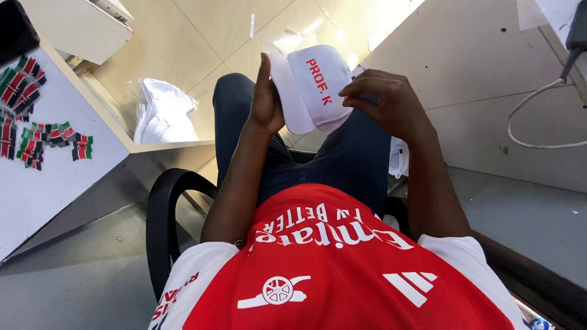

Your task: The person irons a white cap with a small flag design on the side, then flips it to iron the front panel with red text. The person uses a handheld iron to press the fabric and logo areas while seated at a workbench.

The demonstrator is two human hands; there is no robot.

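Note:
A white cap (pixel 316 87) with red lettering on its side rests above my lap, held between both hands. My left hand (pixel 265 98) presses against the cap's left side, fingers stretched upward along the brim. My right hand (pixel 385 103) curls around the cap's right edge, fingertips pinching the fabric. I sit in a black chair (pixel 163 222), wearing dark trousers and a red and white shirt.
A white table (pixel 12 184) at the left carries several small red, green and black flag-like patches (pixel 22 129). A pile of white caps (pixel 162 112) lies on the tiled floor. A grey worktop (pixel 509 95) with a white cable (pixel 551 112) runs along the right.

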